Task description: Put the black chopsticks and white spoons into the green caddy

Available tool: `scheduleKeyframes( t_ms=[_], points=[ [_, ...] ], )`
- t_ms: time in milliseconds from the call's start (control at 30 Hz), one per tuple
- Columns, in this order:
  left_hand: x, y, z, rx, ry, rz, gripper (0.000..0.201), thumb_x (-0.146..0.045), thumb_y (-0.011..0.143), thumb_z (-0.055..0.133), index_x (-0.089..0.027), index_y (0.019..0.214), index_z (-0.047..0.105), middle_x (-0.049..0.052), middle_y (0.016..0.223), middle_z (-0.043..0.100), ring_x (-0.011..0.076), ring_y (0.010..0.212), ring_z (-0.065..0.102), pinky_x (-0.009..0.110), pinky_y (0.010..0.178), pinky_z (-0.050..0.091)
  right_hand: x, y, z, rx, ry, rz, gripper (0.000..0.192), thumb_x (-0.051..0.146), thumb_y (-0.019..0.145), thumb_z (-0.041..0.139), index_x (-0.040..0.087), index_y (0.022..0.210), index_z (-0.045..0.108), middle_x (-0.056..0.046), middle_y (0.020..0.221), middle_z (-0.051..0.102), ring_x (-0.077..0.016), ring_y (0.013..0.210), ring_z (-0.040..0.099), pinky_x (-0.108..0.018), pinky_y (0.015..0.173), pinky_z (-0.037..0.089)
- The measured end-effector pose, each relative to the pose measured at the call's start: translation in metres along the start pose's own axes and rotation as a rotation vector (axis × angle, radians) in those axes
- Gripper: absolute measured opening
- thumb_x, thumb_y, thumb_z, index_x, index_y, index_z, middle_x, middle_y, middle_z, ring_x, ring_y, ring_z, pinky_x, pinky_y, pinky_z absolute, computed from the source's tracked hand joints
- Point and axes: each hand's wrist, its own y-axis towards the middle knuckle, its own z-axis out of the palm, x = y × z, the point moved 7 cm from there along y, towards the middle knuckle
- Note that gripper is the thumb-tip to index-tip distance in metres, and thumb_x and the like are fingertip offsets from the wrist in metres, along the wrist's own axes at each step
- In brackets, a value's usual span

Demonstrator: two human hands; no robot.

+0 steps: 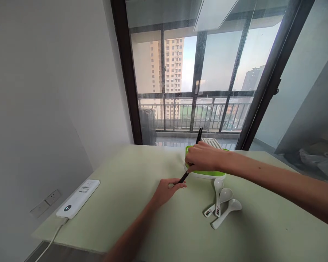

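Now gripping black chopsticks in the right hand over the green rack, left hand pinching their lower tips above the surface, spoons nearby, needing steady guidance.

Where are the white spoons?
In the head view, three white plastic spoons lie on the pale green table, right of centre, just before the green-and-white holder.

The pale green tabletop carries a white power strip by its left edge, a green and white holder near the far edge, and three white spoons just in front.
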Motion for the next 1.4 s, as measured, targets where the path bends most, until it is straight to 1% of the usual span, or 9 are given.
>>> scheduleKeyframes(
  t_ms=[167,367,533,667,767,933,1067,1233,1400],
  points=[
    [-0.002,-0.003,0.003,-0.018,-0.063,-0.013,0.035,-0.05,0.088,0.065,-0.024,0.103,0.081,0.003,0.106,0.079,0.024,0.103,0.07,0.031,0.095,0.051,0.004,-0.002,-0.016,-0.037,0.135,0.032,0.022,0.043,0.089,0.067,0.026,0.099,0.076,-0.006,0.088,0.073,-0.0231,0.084,0.067,-0.029,0.066,0.033],
    [0.002,-0.004,0.01,0.011,-0.063,-0.012,0.037,-0.051,0.085,0.068,-0.021,0.102,0.082,0.004,0.095,0.079,0.0213,0.087,0.07,0.029,0.08,0.054,0.001,0.01,-0.006,0.018,0.183,0.03,0.026,0.044,0.085,0.071,0.026,0.103,0.074,-0.005,0.084,0.073,-0.0236,0.085,0.067,-0.029,0.066,0.033],
    [0.013,-0.003,0.016,0.068,-0.122,-0.053,0.034,-0.048,0.082,0.072,-0.022,0.102,0.082,0.004,0.101,0.079,0.0237,0.096,0.071,0.031,0.087,0.055,0.012,0.014,-0.001,0.104,0.213,-0.022,0.021,0.039,0.088,0.068,0.025,0.102,0.074,-0.001,0.066,0.071,-0.0217,0.083,0.066,-0.028,0.064,0.032],
    [0.022,0.0,0.014,0.083,-0.101,-0.078,0.035,-0.047,0.082,0.072,-0.021,0.102,0.081,0.004,0.101,0.079,0.0245,0.097,0.071,0.033,0.089,0.055,0.016,0.016,0.001,0.065,0.176,-0.031,0.024,0.04,0.087,0.068,0.024,0.103,0.075,-0.005,0.08,0.074,-0.0228,0.083,0.067,-0.029,0.062,0.032],
    [0.028,0.002,0.014,0.096,-0.11,-0.077,0.035,-0.046,0.081,0.072,-0.021,0.104,0.081,0.004,0.101,0.079,0.0244,0.097,0.071,0.033,0.09,0.054,0.012,0.018,0.004,0.035,0.167,-0.036,0.023,0.042,0.087,0.066,0.024,0.098,0.075,-0.007,0.088,0.075,-0.0236,0.084,0.068,-0.029,0.062,0.033],
    [0.035,0.003,0.013,0.091,-0.12,-0.088,0.036,-0.045,0.079,0.074,-0.021,0.104,0.081,0.005,0.101,0.079,0.024,0.095,0.072,0.032,0.089,0.053,-0.006,0.017,0.006,0.052,0.412,-0.034,0.02,0.042,0.088,0.062,0.025,0.096,0.071,0.001,0.071,0.075,-0.0185,0.073,0.069,-0.028,0.064,0.039],
    [0.035,0.004,0.011,0.077,-0.127,-0.094,0.038,-0.048,0.079,0.074,-0.019,0.102,0.081,0.005,0.096,0.08,0.0227,0.092,0.073,0.031,0.088,0.053,-0.022,0.011,-0.002,-0.027,0.719,0.014,0.026,0.046,0.089,0.059,0.021,0.089,0.067,0.003,0.074,0.076,-0.0136,0.057,0.068,-0.025,0.061,0.046],
    [0.034,0.002,0.011,0.067,-0.129,-0.092,0.038,-0.049,0.08,0.074,-0.018,0.101,0.081,0.005,0.094,0.079,0.0225,0.09,0.072,0.032,0.088,0.054,-0.029,0.003,-0.002,-0.179,0.842,0.112,0.042,0.059,0.087,0.06,0.02,0.077,0.067,0.0,0.072,0.076,-0.0149,0.058,0.07,-0.024,0.058,0.049],
    [0.038,0.009,0.002,-0.085,-0.194,-0.048,0.057,-0.047,0.077,0.078,-0.021,0.127,0.066,0.012,0.137,0.064,0.0236,0.108,0.068,0.031,0.088,0.053,-0.051,-0.01,-0.013,-0.326,0.812,0.216,0.047,0.064,0.088,0.058,0.018,0.081,0.071,-0.003,0.067,0.074,-0.015,0.056,0.067,-0.026,0.055,0.048]
  ],
)
